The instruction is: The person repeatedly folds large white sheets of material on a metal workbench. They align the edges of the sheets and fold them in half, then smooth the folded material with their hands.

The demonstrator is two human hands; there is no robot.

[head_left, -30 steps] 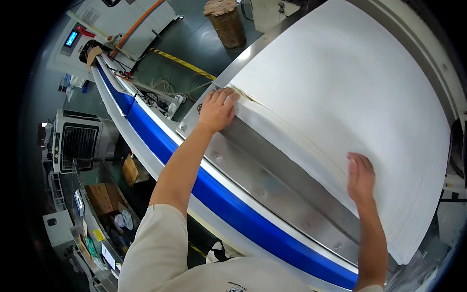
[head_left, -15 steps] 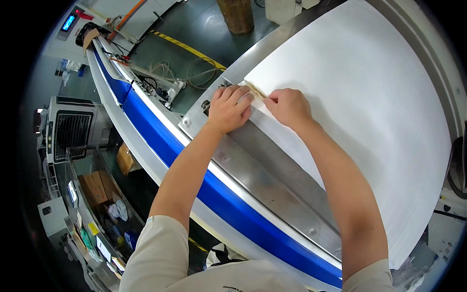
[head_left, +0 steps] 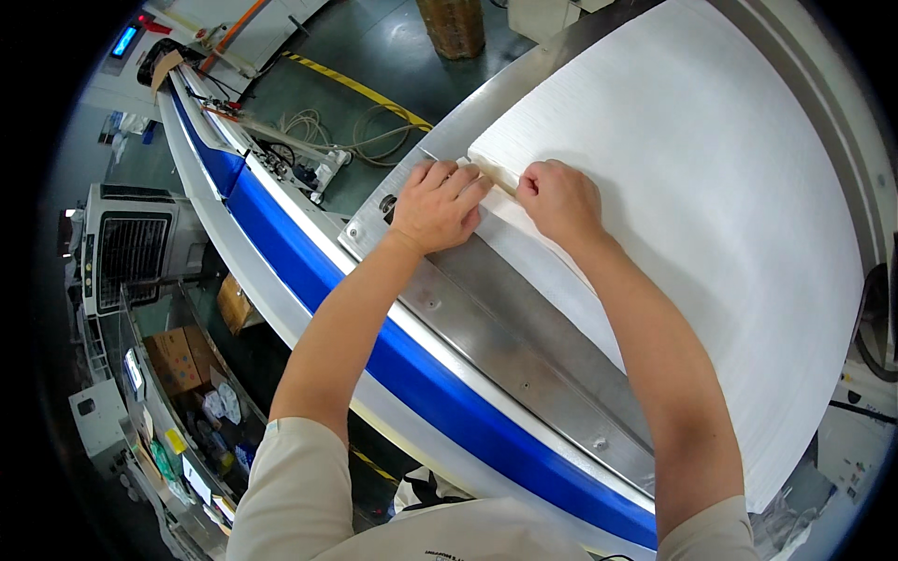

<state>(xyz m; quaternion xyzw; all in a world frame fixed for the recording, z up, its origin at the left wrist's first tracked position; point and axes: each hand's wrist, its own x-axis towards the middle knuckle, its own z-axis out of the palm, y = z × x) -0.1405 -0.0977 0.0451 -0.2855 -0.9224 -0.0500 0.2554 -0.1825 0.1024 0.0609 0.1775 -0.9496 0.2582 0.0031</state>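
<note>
A huge roll of white sheet material point(head_left: 720, 196) fills the right side, with a loose flap point(head_left: 552, 266) hanging along its near edge. At the flap's far corner runs a narrow beige strip point(head_left: 500, 178), which looks like tape. My right hand point(head_left: 563, 201) is closed in a pinch on the strip, its knuckles up against the roll. To its left, my left hand point(head_left: 438, 208) bends its fingers over the corner of the white sheet, above the metal plate point(head_left: 510, 351). Its thumb is tucked toward the sheet, and the fingertips are partly hidden.
A long blue and white machine rail point(head_left: 281, 243) curves past on the left, beside a black knob point(head_left: 388, 208) on the plate. Hoses point(head_left: 369, 140) lie on the dark floor behind. An air cooler point(head_left: 136, 248) and a cluttered cart with a cardboard box point(head_left: 173, 360) stand further left.
My right hand has shifted slightly right and up along the roll's edge. My left hand stays at the sheet's corner. The whole view has tilted a little.
</note>
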